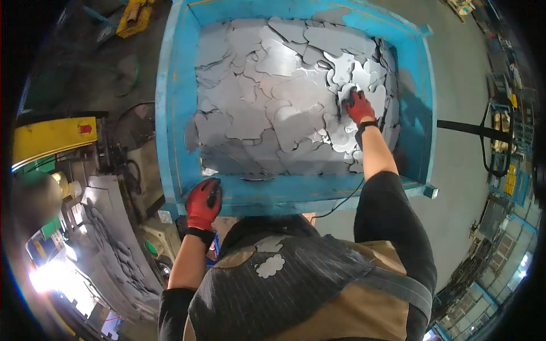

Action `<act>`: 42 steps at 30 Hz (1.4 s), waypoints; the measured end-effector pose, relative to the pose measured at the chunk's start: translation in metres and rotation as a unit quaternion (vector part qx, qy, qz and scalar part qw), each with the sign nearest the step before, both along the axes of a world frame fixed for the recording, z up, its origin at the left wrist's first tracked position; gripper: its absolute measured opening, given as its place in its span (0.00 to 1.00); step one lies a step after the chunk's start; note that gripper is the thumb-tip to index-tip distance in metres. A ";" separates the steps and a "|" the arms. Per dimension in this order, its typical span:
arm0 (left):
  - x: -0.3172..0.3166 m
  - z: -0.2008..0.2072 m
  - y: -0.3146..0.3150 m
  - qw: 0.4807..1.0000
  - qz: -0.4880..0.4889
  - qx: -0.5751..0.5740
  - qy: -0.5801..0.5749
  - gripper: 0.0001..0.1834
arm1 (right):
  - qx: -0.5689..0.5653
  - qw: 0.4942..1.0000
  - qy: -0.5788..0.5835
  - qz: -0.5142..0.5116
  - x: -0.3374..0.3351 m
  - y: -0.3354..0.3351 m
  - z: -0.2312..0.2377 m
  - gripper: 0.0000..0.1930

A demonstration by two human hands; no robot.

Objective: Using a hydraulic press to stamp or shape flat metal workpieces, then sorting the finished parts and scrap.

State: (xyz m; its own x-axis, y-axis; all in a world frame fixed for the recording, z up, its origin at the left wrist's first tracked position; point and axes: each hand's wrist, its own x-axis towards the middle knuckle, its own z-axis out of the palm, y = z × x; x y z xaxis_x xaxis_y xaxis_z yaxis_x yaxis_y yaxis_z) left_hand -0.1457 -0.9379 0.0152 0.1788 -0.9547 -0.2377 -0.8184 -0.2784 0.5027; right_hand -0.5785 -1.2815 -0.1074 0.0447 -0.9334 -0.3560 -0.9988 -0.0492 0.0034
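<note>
A blue metal bin (301, 193) in front of me holds many flat grey metal pieces (293, 90) with wavy cut edges, overlapping in layers. My right hand (359, 106), in a red glove with dark fingertips, reaches into the bin's right side. Its fingers are bent down onto a shiny metal piece (372, 99) among the brighter ones; the fingertips are partly hidden in shadow. At the bin's near left corner my left hand (203, 206), gloved alike, is closed over the rim.
A yellow machine part (54, 139) stands at the left. Below it a sloping metal surface (116, 238) carries more grey pieces. A black bar with a loop (475, 129) juts out right of the bin. A thin dark cable (341, 203) hangs over the near rim.
</note>
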 end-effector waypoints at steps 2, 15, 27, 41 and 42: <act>-0.002 0.002 -0.005 1.000 0.004 -0.011 0.027 0.20 | 0.037 0.998 -0.047 -0.027 -0.020 0.022 0.004 0.35; -0.004 -0.005 -0.002 1.000 -0.001 -0.006 -0.002 0.18 | 0.002 0.969 -0.023 -0.245 0.021 0.031 0.009 0.61; 0.007 -0.001 0.002 1.000 -0.020 -0.003 -0.006 0.20 | -0.055 0.992 -0.026 -0.108 -0.042 0.015 -0.011 0.39; 0.008 -0.017 0.047 0.973 -0.005 -0.227 0.032 0.22 | -0.026 0.811 -0.545 0.210 0.066 0.092 0.140 0.22; 0.008 -0.015 0.055 0.958 -0.010 -0.286 0.030 0.22 | -0.039 0.795 -0.539 0.276 0.093 0.094 0.140 0.24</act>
State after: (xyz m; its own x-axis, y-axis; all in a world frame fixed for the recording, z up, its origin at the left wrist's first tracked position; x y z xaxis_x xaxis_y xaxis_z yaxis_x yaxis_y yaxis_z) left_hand -0.1378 -0.8832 -0.0001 0.1620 -0.9351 0.3152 -0.7854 0.0712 0.6149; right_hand -0.4857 -1.1874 0.0322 0.6955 -0.6824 0.2251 -0.2487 -0.5225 -0.8155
